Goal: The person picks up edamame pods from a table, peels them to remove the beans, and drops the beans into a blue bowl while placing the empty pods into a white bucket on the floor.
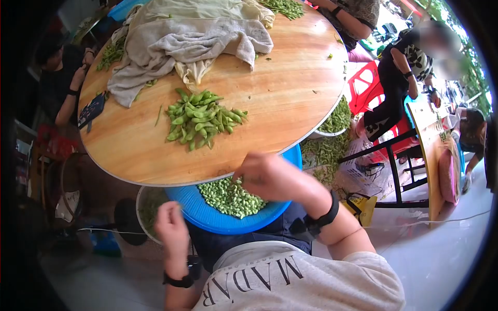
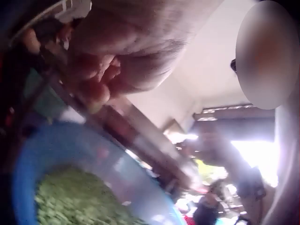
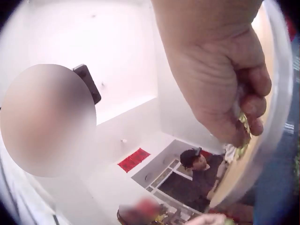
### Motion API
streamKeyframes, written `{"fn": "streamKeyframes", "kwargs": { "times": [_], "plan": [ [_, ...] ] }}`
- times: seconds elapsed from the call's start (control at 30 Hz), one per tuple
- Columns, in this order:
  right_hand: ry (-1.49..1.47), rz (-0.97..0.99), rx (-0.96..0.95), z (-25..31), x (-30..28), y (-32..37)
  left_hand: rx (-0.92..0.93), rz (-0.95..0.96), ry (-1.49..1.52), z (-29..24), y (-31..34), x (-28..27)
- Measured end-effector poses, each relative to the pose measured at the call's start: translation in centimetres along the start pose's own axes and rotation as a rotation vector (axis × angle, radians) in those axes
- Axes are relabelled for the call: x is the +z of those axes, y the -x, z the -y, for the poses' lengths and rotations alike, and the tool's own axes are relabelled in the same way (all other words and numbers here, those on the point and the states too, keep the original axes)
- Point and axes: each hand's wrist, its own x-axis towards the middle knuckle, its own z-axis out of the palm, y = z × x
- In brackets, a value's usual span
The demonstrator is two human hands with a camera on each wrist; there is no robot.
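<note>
My right hand [image 1: 267, 176] is over the blue basin [image 1: 207, 226], close to the table edge. In the right wrist view, its curled fingers pinch a green soybean pod [image 3: 243, 136], partly hidden by the fingertips. My left hand [image 1: 171, 223] is at the basin's left rim with its fingers curled. At its fingertips is a small green piece of pod [image 3: 229, 221], mostly covered. Shelled green soybeans [image 1: 233, 199] lie heaped in the basin. On the table in front is a pile of whole soybean pods [image 1: 199, 118].
The round wooden table [image 1: 290, 78] carries crumpled cloths [image 1: 192, 44] at the back and a dark card [image 1: 92, 110] at the left. A bucket [image 1: 147, 212] stands beside the basin. More pods [image 1: 337, 118] fill a container at the right. Other people sit and stand around.
</note>
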Motion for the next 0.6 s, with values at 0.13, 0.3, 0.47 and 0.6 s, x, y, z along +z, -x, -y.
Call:
{"fn": "streamKeyframes", "kwargs": {
  "times": [0.13, 0.3, 0.47, 0.6],
  "plan": [
    [0.361, -0.391, 0.127, -3.5, -3.0, -5.4, -0.275, 0.222, -0.664, 4.7, -1.8, -4.9],
    [0.614, -0.090, 0.290, -5.5, -3.3, -9.2, -0.519, 0.219, -0.104, 1.8, -3.8, -4.6],
    [0.308, -0.379, 0.146, -4.7, -4.4, -8.3, -0.216, 0.232, 0.439, -4.9, -4.6, 0.4],
    [-0.482, -0.360, 0.384, -2.8, -4.3, -6.3, -0.040, 0.233, 0.564, -9.6, -5.6, 4.1]
  ]
}}
